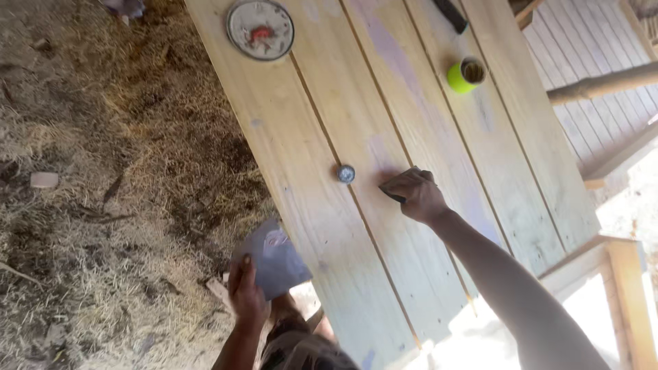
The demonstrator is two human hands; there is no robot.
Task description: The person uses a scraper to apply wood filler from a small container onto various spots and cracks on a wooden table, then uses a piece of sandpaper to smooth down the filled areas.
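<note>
My right hand presses a dark folded sheet of sandpaper flat onto a panel of pale wooden planks, near the panel's middle. Faint purple smears run along the plank under and beyond the hand. My left hand hangs off the panel's left edge and holds a grey sheet of sandpaper by its lower corner, above the ground. A small round metal cap lies on the planks just left of my right hand.
A round tin lid lies at the panel's far left corner. A lime-green can stands on the far planks, with a dark tool handle beyond it. Straw-covered ground lies to the left. More planks and a wooden pole lie at right.
</note>
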